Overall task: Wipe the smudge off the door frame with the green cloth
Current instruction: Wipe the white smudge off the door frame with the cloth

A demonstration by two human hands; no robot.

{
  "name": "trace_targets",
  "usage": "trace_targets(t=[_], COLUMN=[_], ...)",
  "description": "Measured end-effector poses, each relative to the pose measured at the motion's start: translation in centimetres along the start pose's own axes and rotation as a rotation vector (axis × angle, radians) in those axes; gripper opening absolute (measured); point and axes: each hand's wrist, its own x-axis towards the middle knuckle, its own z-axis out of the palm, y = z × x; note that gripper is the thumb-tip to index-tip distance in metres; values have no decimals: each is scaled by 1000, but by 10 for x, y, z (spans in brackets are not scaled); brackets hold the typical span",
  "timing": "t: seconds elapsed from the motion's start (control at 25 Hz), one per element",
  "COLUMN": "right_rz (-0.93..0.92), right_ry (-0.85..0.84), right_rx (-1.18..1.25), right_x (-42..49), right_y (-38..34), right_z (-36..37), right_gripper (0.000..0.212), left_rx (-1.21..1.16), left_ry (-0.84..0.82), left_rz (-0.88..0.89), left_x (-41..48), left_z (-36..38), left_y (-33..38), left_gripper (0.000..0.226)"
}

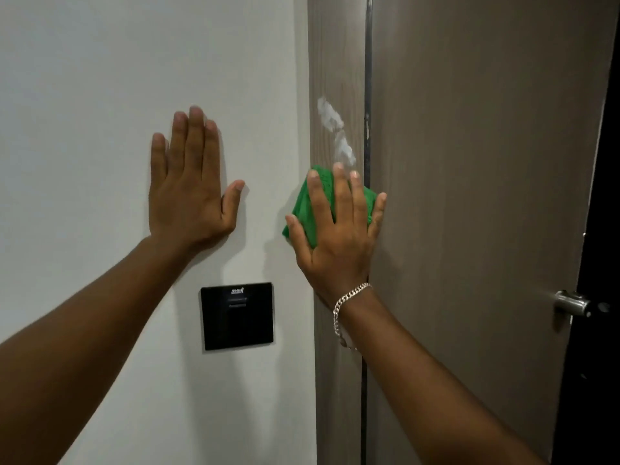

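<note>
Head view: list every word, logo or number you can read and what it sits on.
Black wall panel: a small white logo at the top and two faint lines of text under it, all too small and blurred to read.
Door frame, door, green cloth, bracelet: no text.

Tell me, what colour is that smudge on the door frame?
White smudge, seen in the head view.

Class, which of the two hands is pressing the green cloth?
The right hand, on the door frame; the left hand lies bare on the wall.
</note>
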Motion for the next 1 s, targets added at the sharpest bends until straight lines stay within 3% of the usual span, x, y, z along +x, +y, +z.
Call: trace_targets(t=[0.16, 0.36, 0.56, 0.8, 1.0], right_rz=[-243, -38, -303, -94, -218], right_ry=[-40, 52, 56, 160, 112], right_rx=[4, 30, 89, 114, 124], right_x=[-36, 14, -21, 28, -3], right_y=[23, 10, 29, 14, 30], right_z=[-7, 4, 4, 15, 2], right_gripper=[61, 60, 60, 57, 56], left_rx=[-7, -2, 11, 9, 4], left_ry=[10, 16, 43, 87, 87], left_rz=[-23, -35, -55, 30, 35], left_x=[-3, -4, 1, 54, 55], left_z=[-1, 1, 2, 1, -2], left_y=[0, 9, 17, 11, 10], left_gripper=[81, 82, 86, 92, 91])
